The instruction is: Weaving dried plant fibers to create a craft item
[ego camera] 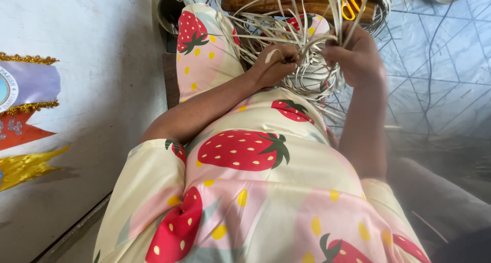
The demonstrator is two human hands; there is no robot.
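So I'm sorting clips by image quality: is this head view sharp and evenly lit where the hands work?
Head view: daylight is soft and even, with the left hand and right hand sharp on the pale weaving strips; wide-lens distortion bends the wall and tiled floor; the lower right corner is dark and hazy.

Left hand (276, 63): fingers curling shut, pinching pale strips over the lap (286, 119). Right hand (355, 53): gripping strips just beside the left hand, above the lap. Both forearms extending forward, elbows bending.
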